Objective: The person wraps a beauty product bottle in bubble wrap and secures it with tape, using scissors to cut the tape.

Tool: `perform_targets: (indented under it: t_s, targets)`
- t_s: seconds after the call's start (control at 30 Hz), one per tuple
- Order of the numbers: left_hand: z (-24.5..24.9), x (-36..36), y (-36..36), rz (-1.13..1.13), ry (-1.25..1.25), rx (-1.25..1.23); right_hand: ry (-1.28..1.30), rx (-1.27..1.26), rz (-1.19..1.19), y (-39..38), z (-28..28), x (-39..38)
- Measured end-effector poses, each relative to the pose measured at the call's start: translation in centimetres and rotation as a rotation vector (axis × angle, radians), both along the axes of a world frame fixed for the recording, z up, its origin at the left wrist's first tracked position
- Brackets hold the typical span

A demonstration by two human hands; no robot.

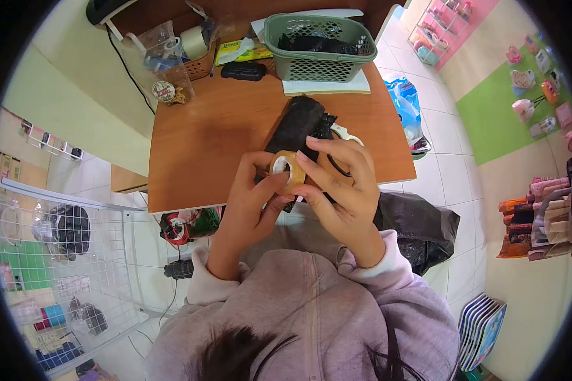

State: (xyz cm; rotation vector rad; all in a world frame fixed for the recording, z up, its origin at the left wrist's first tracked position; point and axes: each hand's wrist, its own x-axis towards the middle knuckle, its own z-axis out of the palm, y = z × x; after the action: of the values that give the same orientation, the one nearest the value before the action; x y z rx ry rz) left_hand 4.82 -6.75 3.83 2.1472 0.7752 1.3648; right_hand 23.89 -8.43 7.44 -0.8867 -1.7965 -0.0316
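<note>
A roll of clear amber tape (297,181) is held up over the near edge of the desk. My left hand (251,200) grips it, with the thumb at the core. My right hand (349,193) has its thumb and index fingertip on the roll's right side, while the other fingers are raised and spread. Behind the roll, a bundle wrapped in black plastic (299,120) lies on the desk, partly covered by my hands. Scissors (344,134) with a white handle lie to the bundle's right, mostly hidden behind my right hand.
On the wooden desk (197,146), a green basket (321,66) stands on papers at the back. A black case (243,71), a yellow packet (238,51) and a wicker basket (200,66) are left of it. A black plastic bag (419,228) sits right of my lap.
</note>
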Motion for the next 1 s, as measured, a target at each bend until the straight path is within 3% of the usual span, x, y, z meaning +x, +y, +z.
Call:
perform_targets:
  t_s: [0.2, 0.3, 0.4, 0.5, 0.7, 1.0]
  targets:
    - [-0.5, 0.2, 0.2, 0.054, -0.014, 0.051, -0.070, 0.164, -0.074, 0.0, -0.3, -0.1]
    - [-0.8, 0.0, -0.1, 0.059, -0.054, -0.022, -0.032, 0.102, -0.033, 0.1, -0.7, -0.1]
    - [-0.1, -0.4, -0.2, 0.053, 0.026, -0.038, 0.057, -0.129, 0.127, 0.0, 0.8, -0.2]
    - [1.2, -0.1, -0.6, -0.049, 0.007, -0.182, 0.032, -0.255, 0.122, 0.1, 0.8, 0.6]
    - [0.5, -0.1, 0.4, 0.113, 0.114, 0.118, -0.105, -0.042, -0.040, 0.2, 0.3, 0.5]
    - [-0.3, 0.4, -0.4, 0.211, 0.021, 0.090, -0.140, 0.176, -0.151, -0.1, -0.6, -0.1]
